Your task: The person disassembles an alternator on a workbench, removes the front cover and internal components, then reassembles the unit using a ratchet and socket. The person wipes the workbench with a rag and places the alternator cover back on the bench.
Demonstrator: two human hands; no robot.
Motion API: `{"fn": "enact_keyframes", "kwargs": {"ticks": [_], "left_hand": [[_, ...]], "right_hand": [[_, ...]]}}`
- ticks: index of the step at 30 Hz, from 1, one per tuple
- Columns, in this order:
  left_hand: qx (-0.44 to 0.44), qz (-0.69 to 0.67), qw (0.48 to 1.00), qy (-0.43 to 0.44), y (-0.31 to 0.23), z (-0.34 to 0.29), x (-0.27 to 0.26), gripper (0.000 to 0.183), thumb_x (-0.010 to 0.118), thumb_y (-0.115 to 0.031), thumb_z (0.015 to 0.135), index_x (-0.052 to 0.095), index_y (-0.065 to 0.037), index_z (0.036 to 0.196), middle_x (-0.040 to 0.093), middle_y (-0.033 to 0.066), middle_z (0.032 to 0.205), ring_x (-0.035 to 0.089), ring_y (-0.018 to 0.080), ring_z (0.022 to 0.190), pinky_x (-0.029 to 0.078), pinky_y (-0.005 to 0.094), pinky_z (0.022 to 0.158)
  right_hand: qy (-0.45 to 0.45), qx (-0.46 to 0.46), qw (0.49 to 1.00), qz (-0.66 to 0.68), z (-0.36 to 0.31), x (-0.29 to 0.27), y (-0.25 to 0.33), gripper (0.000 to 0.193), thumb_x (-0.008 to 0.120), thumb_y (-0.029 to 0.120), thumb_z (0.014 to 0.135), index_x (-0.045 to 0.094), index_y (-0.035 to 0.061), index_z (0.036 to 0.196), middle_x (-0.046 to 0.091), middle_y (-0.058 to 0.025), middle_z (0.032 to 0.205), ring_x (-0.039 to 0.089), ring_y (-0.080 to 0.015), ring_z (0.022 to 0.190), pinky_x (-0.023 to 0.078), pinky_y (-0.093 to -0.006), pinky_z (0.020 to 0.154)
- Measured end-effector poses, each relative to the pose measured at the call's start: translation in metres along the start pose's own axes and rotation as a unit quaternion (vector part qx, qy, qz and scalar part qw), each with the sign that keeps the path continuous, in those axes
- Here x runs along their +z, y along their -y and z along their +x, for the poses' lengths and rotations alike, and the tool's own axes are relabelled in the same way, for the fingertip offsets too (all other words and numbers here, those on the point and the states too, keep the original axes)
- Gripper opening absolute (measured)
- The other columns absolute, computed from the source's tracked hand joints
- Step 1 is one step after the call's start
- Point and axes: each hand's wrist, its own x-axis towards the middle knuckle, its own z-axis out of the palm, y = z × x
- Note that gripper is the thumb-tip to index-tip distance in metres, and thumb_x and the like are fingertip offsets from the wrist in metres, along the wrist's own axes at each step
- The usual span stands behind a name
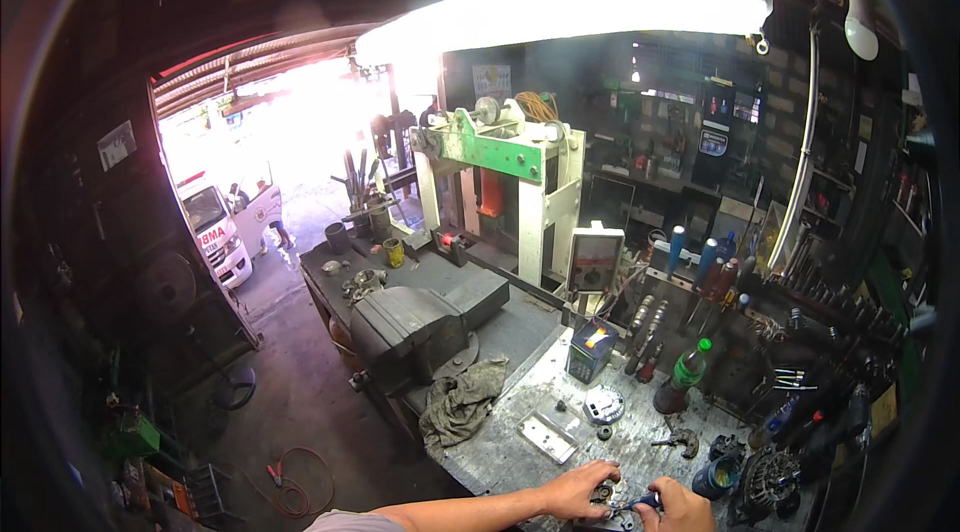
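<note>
Over the near edge of the metal-topped bench (500, 452), my left hand (580, 492) curls its fingers round a small round metal part (602, 495). My right hand (682, 509) grips a tool with a dark blue handle (648, 502), probably a screwdriver, its tip pointing left at that part. Just beyond the hands lie a silver round alternator cover (603, 405) and a small ring (604, 432). A shallow rectangular metal tray (547, 437) rests left of them. Further right are a curved metal bracket (684, 440) and a blue can (714, 477).
A big bench vise (410, 327) stands at left, with a crumpled rag (465, 402) beside it. Behind rises a green and cream press frame (500, 147). A blue box (590, 350), a green-capped bottle (688, 367), racked screwdrivers (705, 262) and an alternator housing (768, 480) surround the work spot.
</note>
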Motion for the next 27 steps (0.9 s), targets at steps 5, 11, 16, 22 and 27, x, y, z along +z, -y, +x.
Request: {"fn": "enact_keyframes", "kwargs": {"ticks": [5,11,16,22,27], "left_hand": [[0.017,0.021,1.000,0.009,0.001,0.002,-0.002,0.074,0.090,-0.034,0.092,0.057,-0.002,0.150,0.054,0.0296,0.165,0.053,0.0479,0.154,0.045,0.0514,0.129],[-0.001,-0.004,1.000,0.014,0.001,0.001,-0.002,0.076,0.091,-0.035,0.090,0.058,-0.002,0.150,0.056,0.0295,0.164,0.054,0.0476,0.153,0.047,0.0513,0.127],[-0.006,0.028,0.999,0.018,0.009,0.001,0.000,0.078,0.091,-0.043,0.090,0.060,-0.001,0.147,0.056,0.0285,0.166,0.057,0.0461,0.151,0.049,0.0502,0.125],[-0.075,-0.028,0.997,-0.007,0.002,0.000,0.003,0.086,0.095,-0.037,0.083,0.061,0.000,0.152,0.078,0.0246,0.130,0.078,0.0379,0.122,0.064,0.0485,0.103],[-0.086,-0.024,0.995,0.031,-0.005,0.003,-0.002,0.082,0.097,-0.035,0.084,0.061,-0.001,0.150,0.078,0.0261,0.129,0.078,0.0378,0.117,0.063,0.0481,0.099]], "right_hand": [[-0.056,-0.021,0.998,-0.017,0.000,0.007,0.000,0.034,0.085,0.012,0.099,0.071,0.0010,0.128,0.078,-0.0254,0.100,0.076,-0.0501,0.093,0.062,-0.0548,0.079],[-0.066,0.005,0.995,-0.070,-0.003,-0.005,0.010,0.041,0.088,0.013,0.094,0.072,0.0014,0.130,0.077,-0.0270,0.120,0.076,-0.0495,0.105,0.061,-0.0554,0.086],[-0.006,-0.017,1.000,-0.021,-0.001,-0.009,0.012,0.021,0.081,0.005,0.096,0.074,0.0022,0.116,0.073,-0.0217,0.108,0.072,-0.0465,0.098,0.059,-0.0532,0.087],[-0.091,0.062,0.993,-0.036,-0.003,0.020,0.006,0.022,0.078,0.025,0.101,0.074,0.0036,0.104,0.073,-0.0201,0.096,0.073,-0.0434,0.087,0.059,-0.0529,0.079],[-0.001,-0.013,1.000,0.012,-0.012,0.001,0.007,0.029,0.078,0.023,0.107,0.067,0.0028,0.125,0.071,-0.0165,0.106,0.078,-0.0468,0.097,0.064,-0.0543,0.080]]}}
